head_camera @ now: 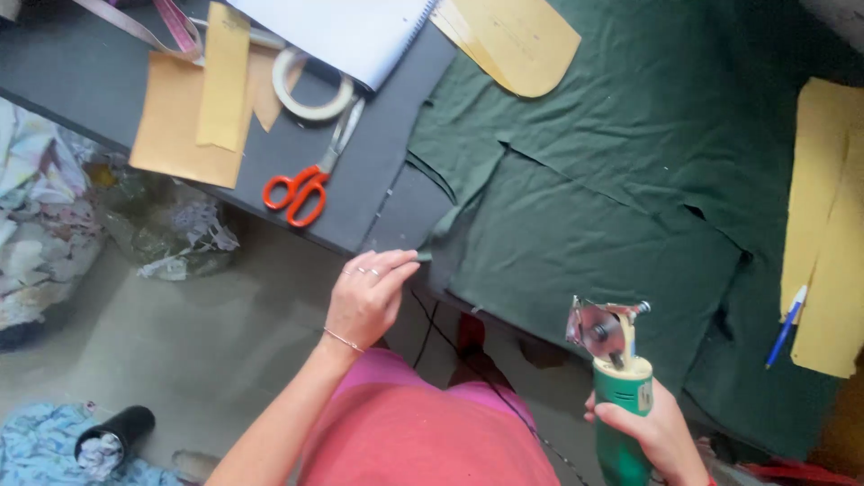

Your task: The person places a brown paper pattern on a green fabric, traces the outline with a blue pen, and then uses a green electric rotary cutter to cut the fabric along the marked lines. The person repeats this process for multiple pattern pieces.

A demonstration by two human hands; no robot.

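No packages, labels, signs or screens show anywhere in this view.

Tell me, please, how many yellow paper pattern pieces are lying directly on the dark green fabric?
2: one rounded yellow paper pattern piece at the top edge, one long piece at the right edge. Others may lie out of view.
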